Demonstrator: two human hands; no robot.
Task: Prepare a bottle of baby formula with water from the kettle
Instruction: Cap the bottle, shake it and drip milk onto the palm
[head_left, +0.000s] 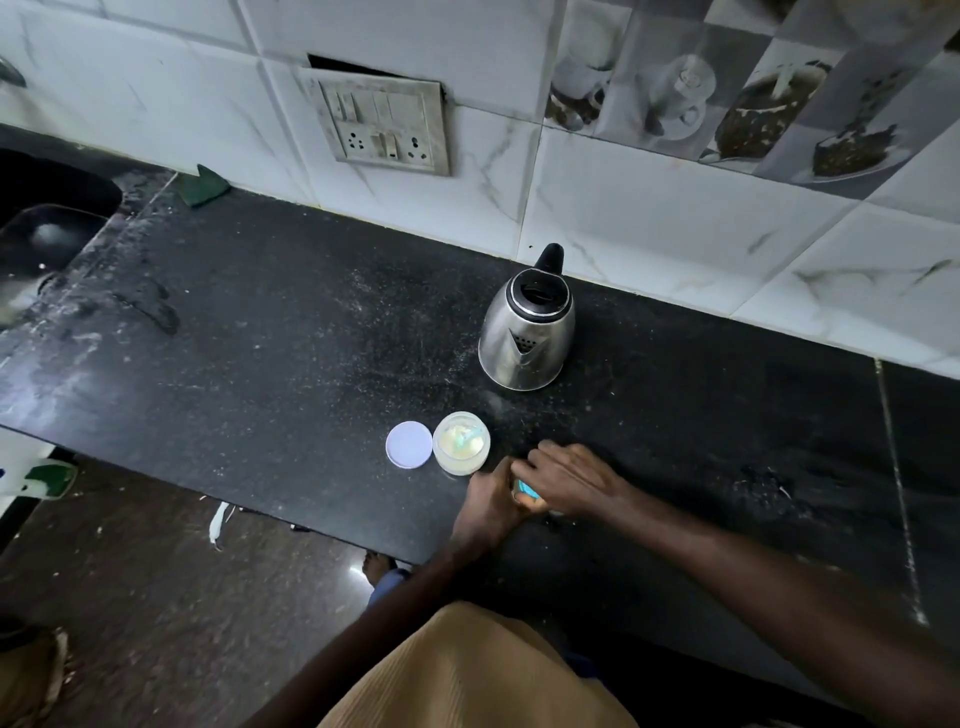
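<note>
Left hand (488, 499) grips the bottle (529, 492), right hand (571, 475) clasps its top (light, probably slippery plastic; best held round the body).

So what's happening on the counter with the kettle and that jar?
A person holds a small baby bottle near the front edge of the counter, left hand wrapped round it and right hand gripping over its top; only a blue bit shows. Beside it the formula jar stands open with a scoop inside, its lid lying to the left. The steel kettle stands behind, untouched.
</note>
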